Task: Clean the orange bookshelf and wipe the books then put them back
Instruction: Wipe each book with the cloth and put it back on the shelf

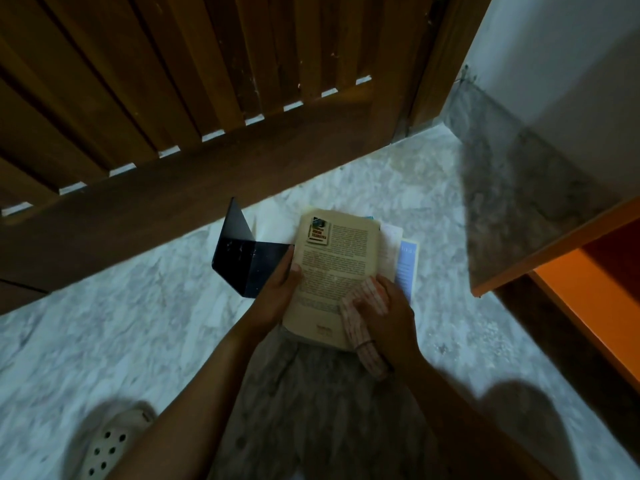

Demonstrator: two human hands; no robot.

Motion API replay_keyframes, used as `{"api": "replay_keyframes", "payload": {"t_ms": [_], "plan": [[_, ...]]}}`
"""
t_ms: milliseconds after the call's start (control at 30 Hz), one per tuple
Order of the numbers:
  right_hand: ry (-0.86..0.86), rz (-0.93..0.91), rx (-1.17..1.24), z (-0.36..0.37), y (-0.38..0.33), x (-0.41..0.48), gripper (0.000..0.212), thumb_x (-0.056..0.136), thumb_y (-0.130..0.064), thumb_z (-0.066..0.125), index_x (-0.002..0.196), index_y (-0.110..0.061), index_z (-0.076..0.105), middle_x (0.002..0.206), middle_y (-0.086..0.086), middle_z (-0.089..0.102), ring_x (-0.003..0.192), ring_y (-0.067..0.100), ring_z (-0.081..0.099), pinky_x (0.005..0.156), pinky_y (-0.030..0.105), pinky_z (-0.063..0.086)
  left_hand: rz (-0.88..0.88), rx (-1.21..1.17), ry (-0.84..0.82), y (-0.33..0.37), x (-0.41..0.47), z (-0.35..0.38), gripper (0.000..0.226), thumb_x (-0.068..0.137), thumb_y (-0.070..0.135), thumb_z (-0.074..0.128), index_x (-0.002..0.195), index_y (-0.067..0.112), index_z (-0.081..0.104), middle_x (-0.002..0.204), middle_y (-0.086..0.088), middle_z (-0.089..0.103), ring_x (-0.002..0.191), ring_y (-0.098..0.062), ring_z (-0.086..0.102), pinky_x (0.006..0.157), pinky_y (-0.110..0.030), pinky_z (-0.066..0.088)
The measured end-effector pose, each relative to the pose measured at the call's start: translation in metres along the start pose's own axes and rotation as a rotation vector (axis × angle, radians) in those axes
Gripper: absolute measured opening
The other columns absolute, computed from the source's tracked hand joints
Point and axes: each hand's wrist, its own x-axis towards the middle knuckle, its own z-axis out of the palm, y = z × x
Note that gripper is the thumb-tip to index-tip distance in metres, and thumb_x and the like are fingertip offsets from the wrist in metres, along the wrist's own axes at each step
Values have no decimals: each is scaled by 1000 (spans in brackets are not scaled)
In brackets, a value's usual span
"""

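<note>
The right hand (pixel 389 315) has its fingers (pixel 385 283) bent and pressed together over a striped cloth (pixel 362 297), gripping it and holding it down on the lower right corner of a yellowed book (pixel 334 261). The cloth runs back under the palm and sticks out past the wrist. Across the cover from those fingers, the left hand (pixel 278 294) holds the book's left edge: the thumb lies on the printed cover, the other fingers are tucked beneath and hidden, so how far they are spread cannot be told.

The book lies with its text-covered face up, tilted, on top of a small stack. Just beyond the right fingers a white book (pixel 392 239) shows from under it, and a pale blue book (pixel 406 271) pokes out further to that side. Whether the stack rests on the floor or on the person's lap is unclear.

Just outside the left fingers, touching the book's edge, stands a black bookend (pixel 242 261), one leaf flat and one upright.

Well out from the right hand is the orange bookshelf (pixel 588 285), its open compartment in shadow. All around is a marbled floor (pixel 121 306). Ahead of the fingers stands a slatted wooden door (pixel 207 98), with a pale wall (pixel 571 46) beside it. Back toward the person, grey patterned clothing (pixel 311 410) lies between the forearms, and a perforated sandal (pixel 109 441) sits behind the left arm.
</note>
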Motion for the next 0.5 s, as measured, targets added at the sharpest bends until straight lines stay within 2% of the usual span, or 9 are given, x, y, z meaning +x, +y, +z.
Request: {"api": "replay_keyframes", "payload": {"t_ms": [67, 167, 233, 300, 333, 400, 500], "plan": [[-13, -13, 61, -5, -5, -3, 22, 85, -16, 66, 98, -31, 57, 95, -14, 59, 88, 0, 57, 72, 4, 44, 4, -70, 7, -1, -4, 2, 44, 100, 31, 35, 144, 36, 30, 129, 9, 56, 111, -10, 60, 84, -25, 53], [-41, -21, 137, -9, -11, -8, 27, 89, -9, 61, 82, -33, 52, 82, -17, 56, 72, -7, 55, 57, -2, 39, 16, -162, 77, 2, -12, 8, 40, 100, 27, 39, 138, 37, 40, 121, 4, 63, 101, -10, 66, 73, -25, 56], [-52, -22, 168, -15, -14, -12, 21, 89, -12, 61, 84, -31, 54, 81, -16, 58, 71, -7, 58, 56, 1, 41, 21, -209, 157, 13, -21, 17, 35, 100, 24, 41, 132, 39, 45, 111, 6, 65, 90, -5, 68, 64, -18, 54], [-4, -21, 159, -26, -26, -15, 6, 89, -22, 62, 89, -27, 59, 87, -9, 63, 82, 2, 61, 58, 10, 42, 42, -232, 188, 30, -32, 26, 33, 100, 22, 41, 127, 41, 45, 105, 12, 64, 86, -4, 68, 60, -15, 52], [48, -37, 118, -33, -35, -15, 5, 90, -27, 60, 92, -23, 60, 91, -4, 64, 86, 10, 62, 61, 15, 42, 60, -215, 185, 41, -39, 29, 32, 100, 23, 41, 124, 43, 45, 105, 15, 63, 86, -3, 67, 60, -14, 52], [208, -92, 96, -53, -58, -14, 16, 93, -31, 53, 98, -16, 56, 100, 4, 60, 92, 20, 59, 70, 24, 43, 131, -188, 185, 64, -53, 34, 31, 100, 23, 39, 119, 47, 44, 103, 20, 62, 85, 1, 66, 60, -12, 51], [394, -191, 206, -93, -124, -22, 15, 92, -31, 53, 101, -20, 53, 109, 4, 54, 98, 20, 56, 81, 32, 44, 205, -195, 191, 103, -79, 40, 37, 100, 21, 39, 134, 38, 40, 104, 22, 59, 86, 2, 64, 61, -7, 49]]}}
